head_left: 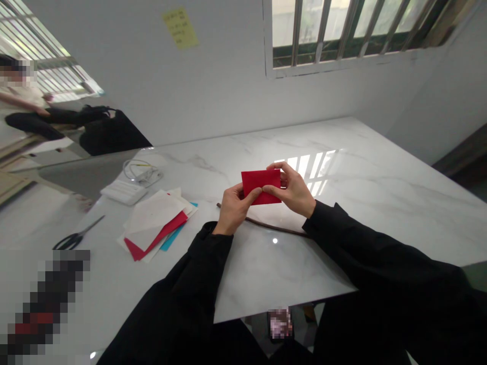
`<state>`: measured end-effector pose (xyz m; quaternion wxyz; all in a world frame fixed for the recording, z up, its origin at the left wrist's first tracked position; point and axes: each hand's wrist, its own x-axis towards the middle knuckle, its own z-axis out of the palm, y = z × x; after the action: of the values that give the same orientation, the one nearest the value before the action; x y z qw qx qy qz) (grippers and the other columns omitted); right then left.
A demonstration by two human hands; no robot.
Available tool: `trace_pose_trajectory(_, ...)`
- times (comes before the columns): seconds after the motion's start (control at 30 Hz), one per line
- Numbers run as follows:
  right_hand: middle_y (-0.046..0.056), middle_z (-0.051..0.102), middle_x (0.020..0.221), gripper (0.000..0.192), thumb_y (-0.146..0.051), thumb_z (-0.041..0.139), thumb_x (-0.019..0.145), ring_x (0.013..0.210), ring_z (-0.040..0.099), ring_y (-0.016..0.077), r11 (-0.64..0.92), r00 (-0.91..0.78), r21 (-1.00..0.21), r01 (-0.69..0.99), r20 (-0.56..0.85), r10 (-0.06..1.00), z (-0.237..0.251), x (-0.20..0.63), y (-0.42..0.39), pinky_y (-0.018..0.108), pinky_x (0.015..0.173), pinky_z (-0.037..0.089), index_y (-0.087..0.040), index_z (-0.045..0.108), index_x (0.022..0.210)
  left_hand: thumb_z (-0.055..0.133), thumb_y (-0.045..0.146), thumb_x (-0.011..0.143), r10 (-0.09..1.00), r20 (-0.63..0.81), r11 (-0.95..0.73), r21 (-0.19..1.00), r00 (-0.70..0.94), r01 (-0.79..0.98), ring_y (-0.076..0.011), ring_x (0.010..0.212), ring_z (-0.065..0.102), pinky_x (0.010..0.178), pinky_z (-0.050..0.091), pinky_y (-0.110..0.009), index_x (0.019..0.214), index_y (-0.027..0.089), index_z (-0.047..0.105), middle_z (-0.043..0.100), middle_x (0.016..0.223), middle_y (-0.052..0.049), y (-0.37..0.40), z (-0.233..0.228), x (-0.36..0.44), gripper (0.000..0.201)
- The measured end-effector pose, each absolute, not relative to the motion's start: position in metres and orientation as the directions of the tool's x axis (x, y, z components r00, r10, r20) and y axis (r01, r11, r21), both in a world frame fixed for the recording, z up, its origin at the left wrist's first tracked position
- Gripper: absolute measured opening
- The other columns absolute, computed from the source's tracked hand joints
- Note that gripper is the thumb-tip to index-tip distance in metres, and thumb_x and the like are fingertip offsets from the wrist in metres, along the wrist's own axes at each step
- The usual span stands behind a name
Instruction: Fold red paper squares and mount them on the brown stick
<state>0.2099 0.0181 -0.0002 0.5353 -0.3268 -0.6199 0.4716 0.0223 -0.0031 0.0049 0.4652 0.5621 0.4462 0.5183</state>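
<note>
Pinching a small red paper (262, 178) from both sides, the left hand (233, 209) and the right hand (294, 192) hold it raised above the marble-patterned table (380, 203). The thumbs meet, or nearly meet, on its near face, and the other fingers seem to support it from behind. The grip is therefore narrow, with only this thin piece inside; how many layers it has, I cannot tell from where I stand. I think the main danger is in the thumbs: unequal pressure could make a crooked crease, and pulling outward too strongly could tear the paper.

Just below the grip, a thin brown rod (276, 227) lies on the table, and one end goes out of sight at the right sleeve (353, 233). In my opinion, a lowered forearm could catch it and push it away.

Farther, to the left of the grip, there is a loose pile of coloured papers (154, 213); a wide movement of the left sleeve (182, 284) might scatter it. Beyond it rest a flat white box (124, 192) and a looped white cable (142, 172), which could hook a finger. Farthest left are black-handled scissors (81, 234), whose tip could prick a careless reach.
</note>
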Motion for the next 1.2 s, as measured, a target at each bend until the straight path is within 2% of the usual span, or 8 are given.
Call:
trace_pose_trajectory(0.2, 0.003, 0.074, 0.096, 0.031, -0.040, 0.082, 0.084, 0.086, 0.072, 0.0209, 0.362, -0.221, -0.928, -0.087, 0.372, 0.902, 0.0014, 0.2085, 0.0163, 0.040, 0.081, 0.063, -0.022, 0.065, 0.101, 0.090, 0.048, 0.077, 0.986, 0.157, -0.156, 0.988, 0.056, -0.020, -0.0276, 0.091, 0.077, 0.085, 0.063, -0.039, 0.109, 0.012, 0.081, 0.082, 0.097, -0.010, -0.0020, 0.0019, 0.0219, 0.049)
trace_pose_trajectory(0.5, 0.003, 0.074, 0.098, 0.036, -0.030, 0.085, 0.078, 0.090, 0.072, 0.0206, 0.347, -0.172, -0.932, -0.102, 0.360, 0.917, 0.0008, 0.2078, 0.0178, 0.039, 0.083, 0.063, -0.022, 0.063, 0.106, 0.092, 0.050, 0.074, 0.990, 0.137, -0.135, 0.990, 0.034, -0.042, -0.0257, 0.089, 0.076, 0.084, 0.062, -0.037, 0.111, 0.012, 0.080, 0.082, 0.101, -0.011, -0.0025, 0.0050, 0.0248, 0.055)
trace_pose_trajectory(0.73, 0.004, 0.075, 0.092, 0.029, -0.039, 0.085, 0.081, 0.084, 0.072, 0.0208, 0.322, -0.227, -0.943, -0.084, 0.333, 0.915, 0.0016, 0.2085, 0.0175, 0.040, 0.080, 0.064, -0.021, 0.069, 0.096, 0.091, 0.049, 0.075, 0.987, 0.149, -0.146, 0.987, 0.053, -0.064, -0.0254, 0.088, 0.076, 0.084, 0.062, -0.038, 0.108, 0.012, 0.081, 0.082, 0.100, -0.011, -0.0021, 0.0031, 0.0241, 0.051)
trace_pose_trajectory(1.0, 0.003, 0.075, 0.087, 0.028, -0.041, 0.085, 0.081, 0.080, 0.071, 0.0195, 0.317, -0.219, -0.946, -0.075, 0.326, 0.920, -0.0011, 0.2076, 0.0186, 0.037, 0.075, 0.061, -0.020, 0.070, 0.092, 0.091, 0.055, 0.073, 0.988, 0.144, -0.141, 0.988, 0.051, -0.068, -0.0267, 0.089, 0.077, 0.087, 0.062, -0.041, 0.108, 0.012, 0.080, 0.082, 0.097, -0.011, -0.0015, 0.0017, 0.0245, 0.056)
trace_pose_trajectory(1.2, 0.002, 0.075, 0.086, 0.025, -0.040, 0.083, 0.082, 0.079, 0.070, 0.0190, 0.336, -0.225, -0.940, -0.057, 0.340, 0.913, -0.0004, 0.2083, 0.0183, 0.036, 0.075, 0.059, -0.021, 0.070, 0.092, 0.092, 0.051, 0.072, 0.991, 0.129, -0.126, 0.990, 0.040, -0.066, -0.0262, 0.088, 0.077, 0.086, 0.063, -0.039, 0.106, 0.013, 0.081, 0.082, 0.096, -0.010, -0.0019, 0.0020, 0.0253, 0.052)
